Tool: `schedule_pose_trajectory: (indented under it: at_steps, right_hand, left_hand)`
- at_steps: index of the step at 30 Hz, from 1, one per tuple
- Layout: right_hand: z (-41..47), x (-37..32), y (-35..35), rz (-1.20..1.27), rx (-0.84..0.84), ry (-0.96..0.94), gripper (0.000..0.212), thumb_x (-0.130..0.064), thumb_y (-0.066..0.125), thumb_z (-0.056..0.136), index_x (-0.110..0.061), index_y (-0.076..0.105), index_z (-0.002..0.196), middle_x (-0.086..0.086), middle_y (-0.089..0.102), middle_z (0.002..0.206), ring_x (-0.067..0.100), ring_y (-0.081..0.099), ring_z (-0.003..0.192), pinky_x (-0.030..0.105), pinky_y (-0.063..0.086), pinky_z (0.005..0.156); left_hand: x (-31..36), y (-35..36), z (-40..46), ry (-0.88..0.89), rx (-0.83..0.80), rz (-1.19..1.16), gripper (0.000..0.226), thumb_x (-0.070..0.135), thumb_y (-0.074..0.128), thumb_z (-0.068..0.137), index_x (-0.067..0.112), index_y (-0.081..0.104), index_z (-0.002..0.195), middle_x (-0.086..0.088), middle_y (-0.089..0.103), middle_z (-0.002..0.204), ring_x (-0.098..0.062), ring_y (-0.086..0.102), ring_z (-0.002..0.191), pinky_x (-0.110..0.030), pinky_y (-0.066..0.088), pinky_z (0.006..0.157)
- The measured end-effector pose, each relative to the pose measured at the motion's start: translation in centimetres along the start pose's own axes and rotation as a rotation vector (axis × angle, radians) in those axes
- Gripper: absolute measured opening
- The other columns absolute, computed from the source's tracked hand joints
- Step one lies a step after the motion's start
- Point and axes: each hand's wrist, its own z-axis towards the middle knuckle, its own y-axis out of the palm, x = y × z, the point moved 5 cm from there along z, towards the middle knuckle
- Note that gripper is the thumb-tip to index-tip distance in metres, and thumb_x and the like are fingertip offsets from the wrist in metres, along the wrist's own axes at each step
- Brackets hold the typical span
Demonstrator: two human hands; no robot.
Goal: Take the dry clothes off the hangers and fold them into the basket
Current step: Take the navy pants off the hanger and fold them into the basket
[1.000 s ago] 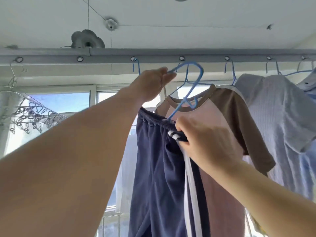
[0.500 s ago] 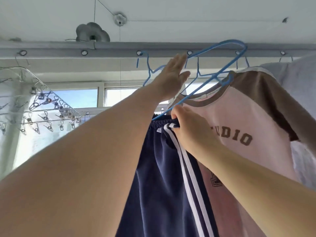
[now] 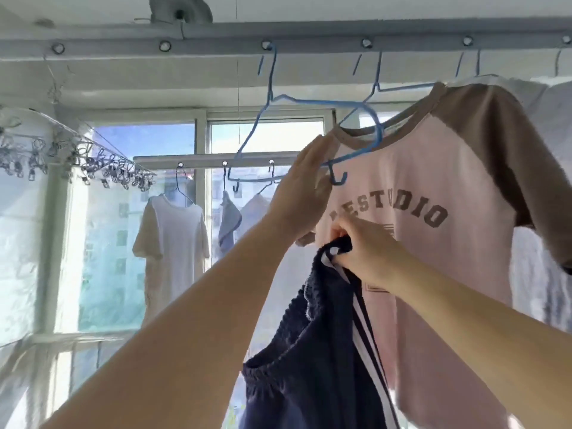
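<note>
Since half a second ago the navy shorts (image 3: 312, 351) have come off the blue hanger (image 3: 368, 119) and dropped lower, and the right hand (image 3: 368, 252) has come down with them; the left hand (image 3: 298, 193) now sits lower too, against the hanger's bottom end.

Left arm reaches up from lower left, wrist bent slightly, fingers straight and together, palm side turned toward the pink shirt (image 3: 433, 230). Fingertips touch or sit just beside the hanger's lower wire near its small end hook; can't tell if the thumb is round the wire. Left grip reads as flat and loose, not curled on anything.

Right arm comes in from lower right, forearm angled up-left. Right grip is closed tight: fingers and thumb bunch the waistband corner of the shorts, next to the white side stripes. Shorts hang straight down below that fist, waistband sagging open to the left, clear of the hanger, in front of the pink shirt's lower half.

Blue hanger hooks into the grey rail (image 3: 309, 35) overhead and swings tilted, bare. Pink shirt with brown sleeves hangs on a second hanger to the right. White shirt (image 3: 173, 243) hangs farther back by the window (image 3: 148, 140). Peg rack (image 3: 77, 165) at left.
</note>
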Motion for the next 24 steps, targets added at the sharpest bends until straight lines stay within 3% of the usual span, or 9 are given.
schedule_pose_trajectory:
  at_steps: [3, 7, 10, 13, 17, 19, 21, 24]
  right_hand:
    - [-1.3, 0.5, 0.8, 0.027, -0.065, 0.003, 0.019, -0.011, 0.063, 0.083, -0.023, 0.049, 0.088, -0.010, 0.056, 0.095, 0.014, 0.052, 0.085, 0.019, 0.036, 0.065]
    - [-3.4, 1.1, 1.4, 0.074, -0.120, 0.038, 0.029, -0.007, 0.065, 0.080, -0.029, 0.047, 0.081, -0.004, 0.059, 0.090, 0.015, 0.055, 0.083, 0.021, 0.041, 0.067]
    - [-4.6, 1.4, 1.5, 0.059, -0.141, 0.047, 0.028, -0.008, 0.068, 0.079, -0.024, 0.049, 0.092, -0.004, 0.056, 0.093, 0.016, 0.053, 0.087, 0.023, 0.040, 0.072]
    - [-6.1, 2.3, 2.0, 0.047, -0.170, 0.058, 0.029, -0.009, 0.070, 0.077, -0.023, 0.050, 0.093, -0.009, 0.051, 0.085, 0.013, 0.050, 0.082, 0.019, 0.038, 0.063]
    - [-7.5, 3.3, 2.8, 0.067, -0.196, 0.060, 0.030, -0.009, 0.072, 0.076, -0.022, 0.054, 0.095, -0.006, 0.055, 0.089, 0.013, 0.051, 0.082, 0.015, 0.037, 0.061]
    - [-8.1, 3.7, 3.3, 0.098, -0.204, 0.069, 0.030, -0.009, 0.074, 0.075, -0.023, 0.054, 0.094, -0.010, 0.054, 0.086, 0.011, 0.051, 0.080, 0.014, 0.037, 0.062]
    - [-8.8, 4.1, 4.2, 0.159, -0.230, 0.089, 0.031, -0.008, 0.075, 0.074, -0.024, 0.057, 0.093, -0.014, 0.055, 0.084, 0.004, 0.052, 0.076, 0.012, 0.038, 0.063]
    - [-10.2, 5.0, 6.5, 0.185, -0.330, 0.096, 0.029, -0.004, 0.071, 0.077, -0.022, 0.061, 0.097, -0.011, 0.058, 0.086, 0.000, 0.052, 0.074, 0.011, 0.040, 0.065]
  left_hand:
    - [-1.3, 0.9, -4.1, -0.023, 0.039, 0.027, 0.058, 0.007, 0.049, 0.093, 0.022, 0.029, 0.145, 0.003, 0.028, 0.152, -0.019, 0.036, 0.134, -0.025, 0.031, 0.107]
    - [-2.0, 2.7, -9.7, -0.106, 0.033, -0.073, 0.056, 0.020, 0.055, 0.088, 0.015, 0.036, 0.140, 0.000, 0.043, 0.142, -0.005, 0.039, 0.127, -0.016, 0.028, 0.104]
    - [-2.4, 4.5, -14.1, -0.221, -0.050, -0.179, 0.049, 0.044, 0.058, 0.077, 0.018, 0.052, 0.118, 0.006, 0.059, 0.114, -0.006, 0.054, 0.109, -0.019, 0.040, 0.098]
    - [-3.5, 6.8, -19.1, -0.385, -0.204, -0.199, 0.041, 0.041, 0.076, 0.070, 0.020, 0.052, 0.096, 0.013, 0.060, 0.088, -0.004, 0.059, 0.087, -0.017, 0.046, 0.083]
    - [-6.1, 8.4, -24.3, -0.526, -0.464, -0.132, 0.040, 0.041, 0.079, 0.067, 0.025, 0.053, 0.094, 0.016, 0.059, 0.085, -0.003, 0.058, 0.082, -0.017, 0.047, 0.077]
    - [-7.6, 9.0, -26.6, -0.622, -0.628, -0.129, 0.042, 0.049, 0.077, 0.066, 0.031, 0.058, 0.098, 0.014, 0.063, 0.089, -0.007, 0.060, 0.086, -0.026, 0.051, 0.085]
    - [-9.1, 9.3, -28.7, -0.651, -0.791, 0.042, 0.046, 0.059, 0.072, 0.065, 0.031, 0.063, 0.101, 0.009, 0.067, 0.090, -0.014, 0.060, 0.091, -0.041, 0.042, 0.099]
    - [-11.3, 8.6, -31.0, -0.522, -0.958, 0.377, 0.033, 0.060, 0.063, 0.073, 0.033, 0.060, 0.092, 0.013, 0.062, 0.086, -0.012, 0.052, 0.097, -0.048, 0.017, 0.110]
